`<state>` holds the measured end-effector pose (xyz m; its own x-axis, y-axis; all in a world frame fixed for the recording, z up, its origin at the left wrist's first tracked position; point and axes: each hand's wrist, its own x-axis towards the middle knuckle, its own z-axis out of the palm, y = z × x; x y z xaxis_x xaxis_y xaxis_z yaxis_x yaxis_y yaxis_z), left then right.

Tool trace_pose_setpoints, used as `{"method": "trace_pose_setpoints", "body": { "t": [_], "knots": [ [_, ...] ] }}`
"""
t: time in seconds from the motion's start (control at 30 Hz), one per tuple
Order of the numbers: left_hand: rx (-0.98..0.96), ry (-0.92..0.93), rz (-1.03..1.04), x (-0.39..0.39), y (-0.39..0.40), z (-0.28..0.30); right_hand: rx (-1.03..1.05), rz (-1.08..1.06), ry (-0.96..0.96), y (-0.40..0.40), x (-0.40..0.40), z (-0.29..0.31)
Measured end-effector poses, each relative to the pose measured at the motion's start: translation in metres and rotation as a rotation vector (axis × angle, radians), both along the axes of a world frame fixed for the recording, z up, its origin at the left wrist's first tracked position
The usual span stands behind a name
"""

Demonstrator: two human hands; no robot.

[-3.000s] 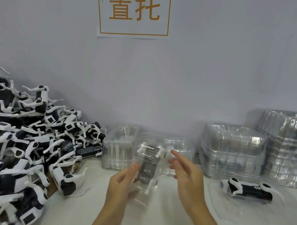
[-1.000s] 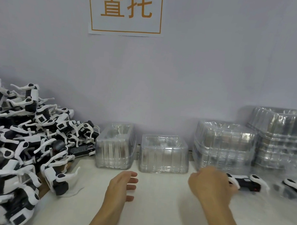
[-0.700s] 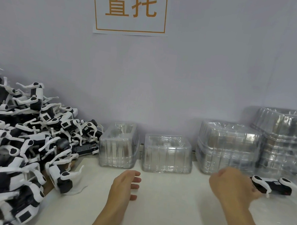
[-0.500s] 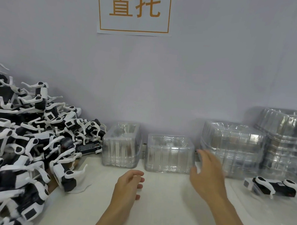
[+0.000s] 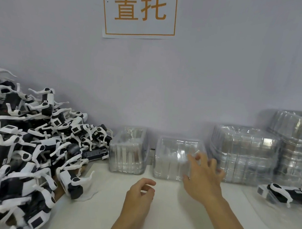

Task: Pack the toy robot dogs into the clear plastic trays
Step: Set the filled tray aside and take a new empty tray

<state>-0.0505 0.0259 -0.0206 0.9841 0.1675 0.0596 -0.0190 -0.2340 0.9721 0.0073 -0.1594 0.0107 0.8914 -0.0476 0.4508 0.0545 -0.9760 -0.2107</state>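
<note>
Fingers spread, right hand [image 5: 202,177] reaches the middle tray stack [image 5: 175,159]; left hand [image 5: 140,195] rests loosely curled, holding nothing.

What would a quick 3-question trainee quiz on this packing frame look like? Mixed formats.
1. True or false: the right hand grips a toy dog.
2. The pile of toy dogs lies on which side of the table? A) left B) right C) middle
3. Fill in: the left hand holds ____.

Key: 1 false, its spread fingers reach at the middle stack of clear trays; 2 A; 3 nothing.
</note>
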Motion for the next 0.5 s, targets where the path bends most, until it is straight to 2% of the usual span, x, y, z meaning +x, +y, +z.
{"method": "trace_pose_setpoints", "body": {
  "t": [0.17,0.37,0.5],
  "knots": [
    [0.002,-0.013,-0.007,-0.001,0.001,0.0,0.075,-0.022,-0.058,-0.001,-0.01,-0.002],
    [-0.028,-0.038,-0.021,-0.003,0.002,0.002,0.341,0.067,-0.153,0.003,-0.018,-0.002],
    [-0.06,-0.038,-0.029,0.0,0.002,0.0,0.435,0.089,-0.159,0.013,-0.019,-0.002]
  ]
}}
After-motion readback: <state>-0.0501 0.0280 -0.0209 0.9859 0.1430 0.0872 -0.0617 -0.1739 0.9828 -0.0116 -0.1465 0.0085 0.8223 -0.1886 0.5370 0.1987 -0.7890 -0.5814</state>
